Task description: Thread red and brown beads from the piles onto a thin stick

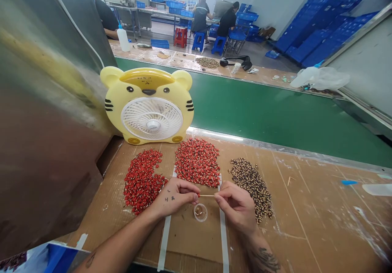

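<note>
My left hand [173, 198] pinches a small red piece [199, 195] between thumb and fingertips. Between finger and thumb, my right hand [238, 208] grips a thin pale stick [207, 195], its tip at the red piece. Whether the tip touches the piece is too small to tell. Just below both hands stands a small clear cup [195, 214] with a little see-through content. Red pieces with pale and dark parts form a left pile [141, 179] and a middle pile [197, 162]. Beside my right hand lies a pile of black-and-gold pieces [252, 187].
A yellow animal-faced fan [180, 121] stands behind the piles, beside a metal cabinet [45, 142]. Past the cardboard-covered table [306, 224] runs a green belt [260, 109]. On the far ledge are a white bottle [123, 40] and headphones [245, 62]. People sit beyond.
</note>
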